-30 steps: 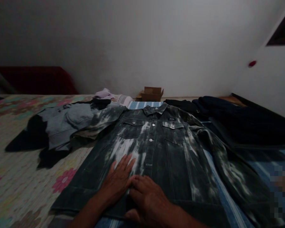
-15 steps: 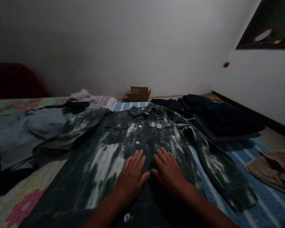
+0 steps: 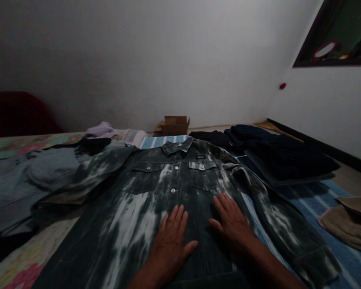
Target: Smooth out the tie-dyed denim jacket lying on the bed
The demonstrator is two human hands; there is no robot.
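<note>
While facing a pale wall [image 3: 123, 60], holds both hands palm down over a dark, white-streaked jacket [image 3: 195, 208], spread face up across a floral sheet [image 3: 58, 241] and a blue striped cloth [image 3: 315, 196], with the collar [image 3: 176, 147] pointing away. Has the left hand [image 3: 170, 243] flat near the middle of the front, with fingers [image 3: 178, 216] straight, close together and reaching to just below the lower visible button [image 3: 173, 190], and with the thumb out towards the right. Has the right hand [image 3: 234, 220] a little farther over, with fingers likewise side by side, thumb apart, reaching to just below the right chest pocket [image 3: 203, 174]. Leaves a strip of jacket front showing between the two thumbs. Has the cloth directly under both sets of fingers, but cannot tell how firmly either palm presses. Sees the right sleeve [image 3: 289, 224] stretched over the striped cloth, beyond the right forearm, and the left sleeve [image 3: 90, 172] beside a heap of gray clothes [image 3: 48, 168]. Sees dark folded clothes [image 3: 276, 152] stacked past the right sleeve, a brown cloth [image 3: 351, 222] at the far right, and an open cardboard box [image 3: 174, 126] beyond the collar.
</note>
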